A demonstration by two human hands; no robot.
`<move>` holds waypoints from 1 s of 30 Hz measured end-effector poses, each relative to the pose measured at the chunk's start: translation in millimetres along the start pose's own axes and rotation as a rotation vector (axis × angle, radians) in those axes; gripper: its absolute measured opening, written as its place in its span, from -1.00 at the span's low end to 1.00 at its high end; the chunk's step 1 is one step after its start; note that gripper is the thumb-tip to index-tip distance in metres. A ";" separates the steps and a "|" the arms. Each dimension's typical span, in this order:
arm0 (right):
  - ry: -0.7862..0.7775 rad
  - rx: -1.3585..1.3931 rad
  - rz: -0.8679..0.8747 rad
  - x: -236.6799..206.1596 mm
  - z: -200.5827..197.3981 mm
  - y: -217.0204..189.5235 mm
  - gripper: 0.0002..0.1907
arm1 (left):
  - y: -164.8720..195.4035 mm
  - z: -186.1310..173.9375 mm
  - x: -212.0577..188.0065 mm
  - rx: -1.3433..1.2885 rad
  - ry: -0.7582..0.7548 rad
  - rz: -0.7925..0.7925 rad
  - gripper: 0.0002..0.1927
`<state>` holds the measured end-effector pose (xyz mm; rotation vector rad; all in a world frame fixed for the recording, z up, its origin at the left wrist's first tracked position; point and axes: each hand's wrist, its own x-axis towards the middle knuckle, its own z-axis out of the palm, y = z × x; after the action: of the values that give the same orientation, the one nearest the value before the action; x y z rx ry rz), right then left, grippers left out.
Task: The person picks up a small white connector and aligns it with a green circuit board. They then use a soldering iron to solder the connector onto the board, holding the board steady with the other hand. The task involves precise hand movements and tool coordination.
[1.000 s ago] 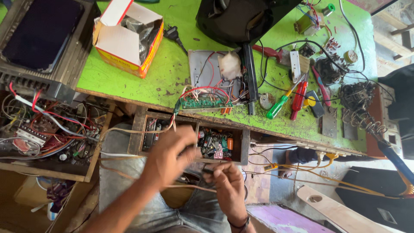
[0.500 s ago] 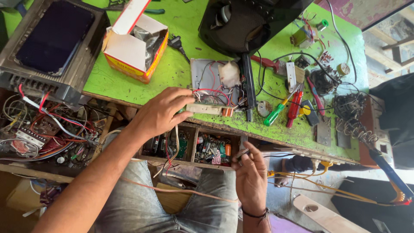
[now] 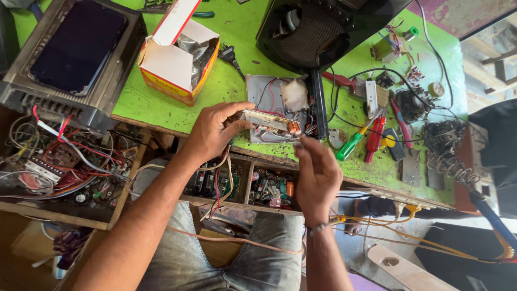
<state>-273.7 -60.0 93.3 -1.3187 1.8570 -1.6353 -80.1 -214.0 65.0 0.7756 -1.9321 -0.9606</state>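
Observation:
My left hand [image 3: 211, 133] grips one end of a narrow circuit board [image 3: 270, 122] with red and white wires and an orange part at its far end, held above the front edge of the green table [image 3: 161, 110]. My right hand [image 3: 318, 175] is raised just below and right of the board, fingers curled near its wired end; whether they pinch a wire I cannot tell. A grey chassis plate [image 3: 263, 89] with wires lies on the table under the board.
An open cardboard box [image 3: 177, 56] and a black speaker housing [image 3: 318, 32] stand on the table. Screwdrivers [image 3: 355, 141], coils and loose parts lie at the right. An amplifier [image 3: 75, 54] sits at left over tangled wiring [image 3: 64, 161]. Drawers of components [image 3: 269, 188] hang below.
Both hands rose from the drawer below the table edge. My left hand took hold of the circuit board and lifted it; my right hand came up beside it.

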 end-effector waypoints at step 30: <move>-0.165 -0.492 -0.508 36.2 54.8 -12.7 -0.85 | -2.0 2.0 -1.9 -0.166 -0.039 -0.052 -0.64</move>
<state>-245.8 -120.3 100.7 -2.2069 2.0049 -1.2436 -80.6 -212.9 61.9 0.7189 -1.8462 -1.1597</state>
